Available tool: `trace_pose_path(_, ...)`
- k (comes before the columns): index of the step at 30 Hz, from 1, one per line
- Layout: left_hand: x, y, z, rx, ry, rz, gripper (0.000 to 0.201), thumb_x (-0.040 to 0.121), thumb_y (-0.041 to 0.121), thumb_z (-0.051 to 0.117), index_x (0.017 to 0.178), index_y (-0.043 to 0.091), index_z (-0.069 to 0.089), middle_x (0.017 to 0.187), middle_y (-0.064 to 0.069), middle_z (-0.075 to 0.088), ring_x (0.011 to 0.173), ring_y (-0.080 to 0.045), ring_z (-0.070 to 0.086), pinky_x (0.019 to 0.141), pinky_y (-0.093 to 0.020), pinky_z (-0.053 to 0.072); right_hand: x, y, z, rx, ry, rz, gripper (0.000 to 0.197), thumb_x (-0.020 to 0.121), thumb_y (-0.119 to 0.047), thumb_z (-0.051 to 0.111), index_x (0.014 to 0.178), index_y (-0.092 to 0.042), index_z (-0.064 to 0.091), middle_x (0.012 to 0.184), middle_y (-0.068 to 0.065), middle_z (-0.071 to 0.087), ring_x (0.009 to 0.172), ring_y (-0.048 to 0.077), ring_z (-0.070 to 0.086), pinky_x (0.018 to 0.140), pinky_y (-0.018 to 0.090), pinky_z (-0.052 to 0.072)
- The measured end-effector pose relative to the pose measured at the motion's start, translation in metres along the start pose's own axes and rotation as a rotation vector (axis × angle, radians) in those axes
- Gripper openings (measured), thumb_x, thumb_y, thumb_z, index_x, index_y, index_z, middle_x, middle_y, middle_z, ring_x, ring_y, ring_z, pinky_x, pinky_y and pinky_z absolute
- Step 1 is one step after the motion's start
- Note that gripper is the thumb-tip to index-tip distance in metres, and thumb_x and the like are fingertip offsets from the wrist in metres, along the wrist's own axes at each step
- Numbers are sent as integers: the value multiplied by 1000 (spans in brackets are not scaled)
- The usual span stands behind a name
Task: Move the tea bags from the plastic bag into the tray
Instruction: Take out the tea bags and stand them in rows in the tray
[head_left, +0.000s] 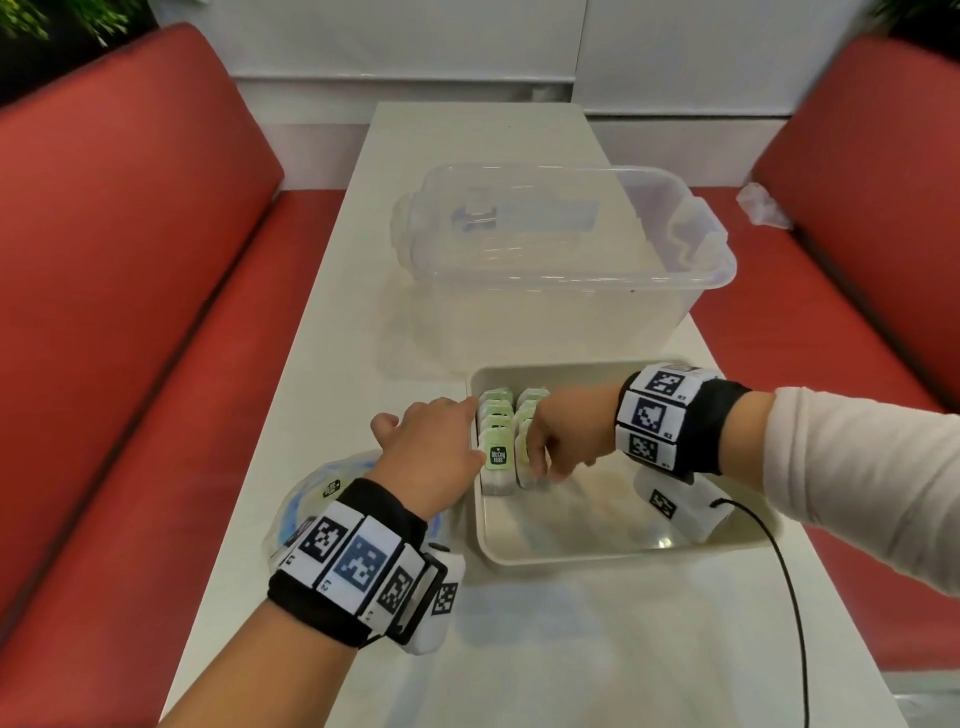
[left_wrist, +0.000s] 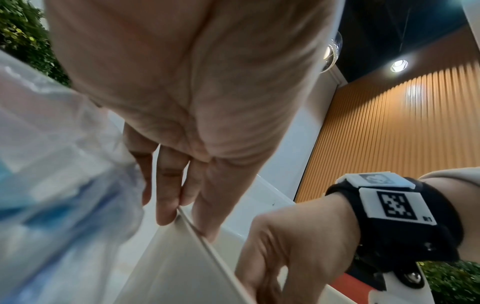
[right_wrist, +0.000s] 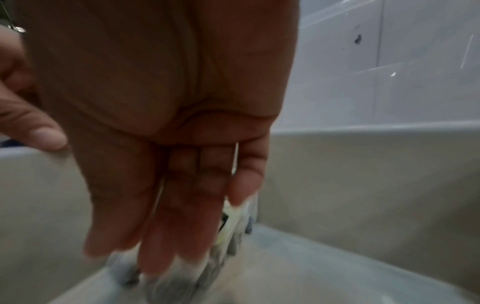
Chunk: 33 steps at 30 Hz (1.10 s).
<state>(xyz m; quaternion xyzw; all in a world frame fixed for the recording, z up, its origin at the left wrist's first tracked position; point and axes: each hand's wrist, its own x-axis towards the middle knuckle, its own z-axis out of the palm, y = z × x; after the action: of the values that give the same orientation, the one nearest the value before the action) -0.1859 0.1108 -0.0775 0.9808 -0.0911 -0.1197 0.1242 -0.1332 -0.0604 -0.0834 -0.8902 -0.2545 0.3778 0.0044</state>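
Tea bags (head_left: 506, 441) in pale green paper wrappers stand upright in two short rows at the near-left end of the shallow beige rectangular plastic tray (head_left: 597, 551), which sits on the long white table (head_left: 467, 135). The person's right hand (head_left: 563, 434) reaches down into the tray from the right, its fingers (right_wrist: 182, 216) straight and close together, pointing down against the right-hand row; the right wrist view is blurred, and whether they pinch a bag cannot be told. The left hand (head_left: 434, 444) lies at the tray's left wall, fingers (left_wrist: 166, 185) extended and relaxed, their tips touching the rim just beside the left-hand row; it holds nothing. Under the left forearm, on the table just left of the tray, lies the crumpled clear plastic bag (head_left: 317, 499) with blue showing through it. Beyond the tray stands a large clear plastic storage tub (head_left: 691, 270). Both wrists wear black bands carrying white blocks with black square markers, and a thin black cable (head_left: 795, 597) runs from the right one across the table. Red upholstered benches (head_left: 130, 234) flank the table.
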Motion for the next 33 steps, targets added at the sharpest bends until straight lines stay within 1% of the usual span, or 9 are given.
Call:
trace_pose_path(3,1,0,1,1,4,1,44,89,28,48,133,28,40,119,2,53,114,-22,47,86,-38,24,10,0,10,-28,-181,-21,39,83,-16,66,121,-26,63,89,-5,63,64,11,58,64,14,44)
trace_pose_path(8,0,-1,2,5,-4,-1,47,90,28,49,135,28,37,123,1,52,117,-21,46,90,-39,25,22,6,13,-77,-209,-17,53,83,-9,64,132,-27,53,113,3,67,105,26,62,97,29,45)
trace_pose_path(14,2,-3,4,0,4,7,48,90,28,48,136,28,36,126,1,51,117,-21,46,88,-38,24,24,12,9,-69,-201,9,57,82,-6,63,133,-29,52,117,0,67,109,21,60,97,25,43)
trace_pose_path(17,1,-4,2,-14,-1,22,50,91,32,48,139,32,35,132,2,49,122,-20,44,96,-41,24,19,10,7,-23,-175,25,53,80,-10,67,128,-31,57,110,0,68,105,23,61,98,29,45)
trace_pose_path(20,-3,-19,-8,-119,76,39,43,91,35,49,134,38,42,140,9,43,129,-14,38,97,-37,21,1,1,-6,45,-38,34,43,81,-21,70,122,-31,61,96,-3,65,96,21,63,94,31,47)
trace_pose_path(24,-23,-63,-32,-322,262,102,27,85,15,58,83,41,55,130,10,52,125,-10,44,97,-26,25,-34,-23,-27,79,324,5,29,85,-30,65,114,-28,65,91,-8,62,67,-2,49,68,18,38)
trace_pose_path(27,-48,-89,-34,-376,321,70,29,79,4,61,68,30,59,129,4,55,121,-9,46,92,-16,24,-52,-55,-28,191,571,-39,18,86,-26,63,103,-25,69,80,-12,61,62,-3,49,61,7,35)
trace_pose_path(30,-67,-106,-13,-386,268,36,24,77,6,65,73,30,65,135,3,48,123,-9,44,93,-15,25,-56,-104,-10,365,680,-138,13,86,-20,62,94,-24,70,76,-15,63,63,-1,54,62,7,37)
trace_pose_path(33,-73,-121,14,-313,185,6,39,79,5,62,110,29,66,146,-3,36,133,-14,35,102,-12,20,-35,-146,26,406,597,-187,18,88,-16,56,99,-19,70,93,-2,71,83,14,63,74,23,44)
